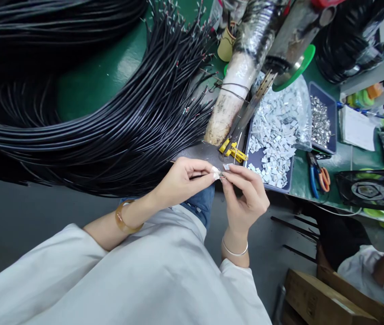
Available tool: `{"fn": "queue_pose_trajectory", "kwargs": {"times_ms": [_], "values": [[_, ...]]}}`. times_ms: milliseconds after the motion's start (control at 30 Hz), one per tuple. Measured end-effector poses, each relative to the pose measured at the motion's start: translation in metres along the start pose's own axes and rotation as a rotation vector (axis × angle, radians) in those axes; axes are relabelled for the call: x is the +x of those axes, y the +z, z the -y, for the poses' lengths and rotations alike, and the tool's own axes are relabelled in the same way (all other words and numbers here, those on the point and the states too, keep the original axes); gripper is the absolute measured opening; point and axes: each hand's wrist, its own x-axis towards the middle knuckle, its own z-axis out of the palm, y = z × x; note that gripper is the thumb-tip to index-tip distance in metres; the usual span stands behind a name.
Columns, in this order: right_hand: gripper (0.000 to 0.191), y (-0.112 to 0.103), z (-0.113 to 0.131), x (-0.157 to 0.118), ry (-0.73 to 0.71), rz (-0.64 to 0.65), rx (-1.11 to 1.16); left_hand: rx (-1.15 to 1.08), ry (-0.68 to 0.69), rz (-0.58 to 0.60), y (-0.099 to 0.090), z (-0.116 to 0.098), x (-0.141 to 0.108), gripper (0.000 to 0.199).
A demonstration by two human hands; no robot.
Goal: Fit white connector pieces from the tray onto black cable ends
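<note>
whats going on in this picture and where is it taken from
No machine is moving anything here: these are a person's own bare hands, seen by a camera worn on the head, looking down. The left hand and right hand meet at the bench edge, pinching something small between the fingertips, too small to make out. On the green bench lie black cables, a tray of small pale pieces, a bin of shiny metal bits and pliers.
</note>
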Motion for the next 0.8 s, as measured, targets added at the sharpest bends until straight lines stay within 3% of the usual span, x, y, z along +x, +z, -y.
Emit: {"fn": "queue_pose_trajectory", "kwargs": {"times_ms": [200,367,433,633,700,800], "values": [[0.019,0.006,0.001,-0.004,-0.021,-0.029,-0.024,0.056,-0.004,0.044,0.0,0.004,0.001,0.02],[0.015,0.003,0.002,-0.001,0.14,-0.256,0.078,0.052,-0.027,-0.011,0.001,0.0,0.004,0.012],[0.016,0.0,0.001,0.0,0.1,-0.307,0.038,0.029,-0.043,-0.059,0.001,-0.001,0.005,0.009],[0.018,0.003,0.003,-0.005,-0.165,-0.12,-0.042,-0.016,-0.048,-0.11,0.002,-0.004,0.006,0.003],[0.017,0.006,0.003,-0.008,-0.164,-0.083,-0.01,-0.024,-0.035,-0.132,0.002,-0.004,0.007,0.001],[0.014,0.009,0.001,-0.008,-0.032,-0.115,0.101,-0.03,-0.013,-0.151,0.001,-0.003,0.008,0.003]]}}
